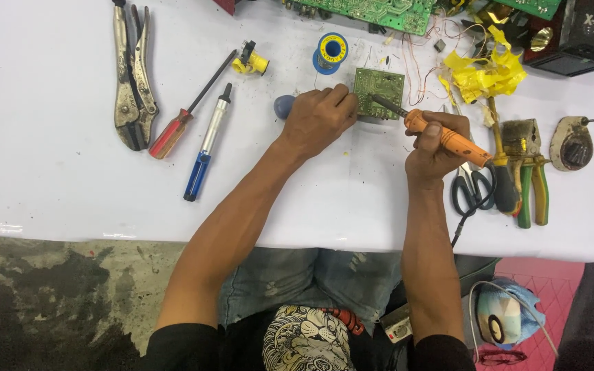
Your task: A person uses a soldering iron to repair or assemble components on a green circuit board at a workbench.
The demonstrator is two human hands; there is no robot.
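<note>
My right hand (434,148) grips an orange-handled soldering iron (448,137), its dark tip resting on a small green circuit board (378,84) on the white table. My left hand (319,115) is closed beside the board's left edge, fingers touching it, apparently pinching thin solder wire that I cannot see clearly. A blue rounded object (283,106) pokes out just left of that hand. A blue and yellow solder spool (330,52) stands behind the board.
Locking pliers (132,82), a red-handled screwdriver (188,113) and a silver-blue desoldering pump (207,144) lie at left. Scissors (472,187), pliers (532,178), a brush and an iron stand (572,143) sit at right. A larger green board (379,12), yellow tape scraps (486,75) and a black speaker lie at the back.
</note>
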